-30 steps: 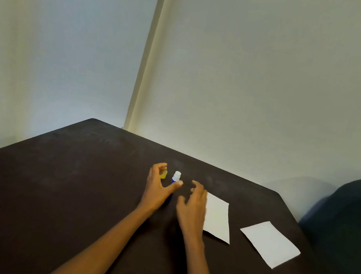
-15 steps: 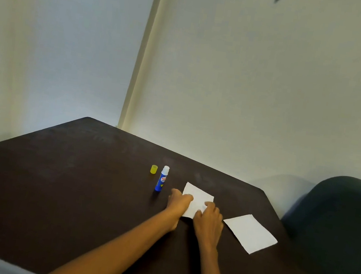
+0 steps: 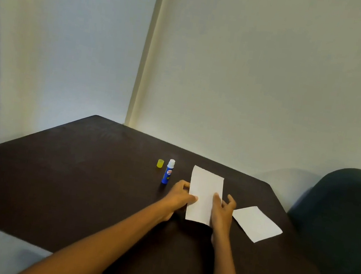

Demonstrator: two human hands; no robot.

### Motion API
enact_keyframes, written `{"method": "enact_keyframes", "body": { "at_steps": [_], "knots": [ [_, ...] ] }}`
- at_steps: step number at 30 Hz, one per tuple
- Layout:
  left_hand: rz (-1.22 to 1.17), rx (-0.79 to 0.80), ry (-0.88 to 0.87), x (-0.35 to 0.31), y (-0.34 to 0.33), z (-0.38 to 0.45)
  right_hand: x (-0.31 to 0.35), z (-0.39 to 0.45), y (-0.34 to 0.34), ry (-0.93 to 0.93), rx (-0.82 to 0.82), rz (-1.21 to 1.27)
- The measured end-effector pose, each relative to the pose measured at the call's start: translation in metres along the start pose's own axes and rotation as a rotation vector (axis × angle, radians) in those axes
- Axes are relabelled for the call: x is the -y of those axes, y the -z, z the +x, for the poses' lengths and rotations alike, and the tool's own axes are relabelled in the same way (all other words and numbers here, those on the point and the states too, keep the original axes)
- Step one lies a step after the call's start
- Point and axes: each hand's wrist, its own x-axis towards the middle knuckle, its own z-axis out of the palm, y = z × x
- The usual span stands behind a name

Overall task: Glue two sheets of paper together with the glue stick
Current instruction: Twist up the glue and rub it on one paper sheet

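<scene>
- The person's left hand (image 3: 179,197) pinches the left edge of a white sheet of paper (image 3: 205,192), thumb on the face of the sheet and fingers curled behind it.
- The right hand (image 3: 222,209) pinches the right edge of the same sheet, thumb lying on the front, the other fingers spread behind.
- The held sheet stands tilted up off the dark brown table (image 3: 76,180), its long side running from near to far, its near edge low between the 2 hands.
- A second sheet of paper (image 3: 256,224) lies flat on the table just right of the right hand, apart from the held sheet.
- The glue stick (image 3: 168,172), blue with a white top, stands upright and uncapped just left of and beyond the left hand, not touching it.
- Its yellow cap (image 3: 160,163) sits on the table just left of the glue stick.
- A dark green upholstered chair (image 3: 343,224) stands at the right edge of the table.
- Pale walls (image 3: 252,77) meet in a corner behind the table.
</scene>
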Motion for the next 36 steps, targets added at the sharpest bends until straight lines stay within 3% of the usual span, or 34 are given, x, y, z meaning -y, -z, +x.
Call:
{"method": "enact_keyframes", "body": {
  "at_steps": [3, 7, 10, 14, 17, 20, 25, 29, 33, 36],
  "knots": [
    [0.227, 0.012, -0.102, 0.022, 0.03, -0.017, -0.004, -0.013, -0.006, 0.009, 0.124, -0.092],
    [0.737, -0.266, -0.333, 0.047, 0.074, -0.026, -0.001, -0.031, -0.037, 0.117, 0.227, -0.351],
    [0.938, -0.436, -0.426, 0.054, 0.1, -0.024, 0.003, -0.039, -0.059, 0.159, 0.264, -0.517],
    [1.0, -0.408, -0.475, 0.063, 0.127, -0.02, 0.005, -0.039, -0.071, 0.209, 0.238, -0.767],
    [1.094, -0.314, -0.485, 0.068, 0.134, -0.017, 0.01, -0.035, -0.079, 0.329, 0.104, -0.914],
    [1.18, -0.241, -0.444, 0.071, 0.132, -0.011, 0.022, -0.026, -0.094, 0.355, 0.07, -0.87],
    [1.141, -0.205, -0.37, 0.069, 0.135, 0.003, 0.034, -0.008, -0.123, 0.239, 0.188, -0.678],
    [1.106, -0.182, -0.351, 0.067, 0.137, 0.012, 0.033, -0.002, -0.132, 0.178, 0.151, -0.491],
    [1.052, -0.179, -0.353, 0.069, 0.14, 0.015, 0.043, -0.003, -0.126, 0.254, 0.044, -0.264],
    [1.047, -0.179, -0.356, 0.069, 0.14, 0.017, 0.05, -0.001, -0.119, 0.338, 0.085, -0.19]
  ]
}}
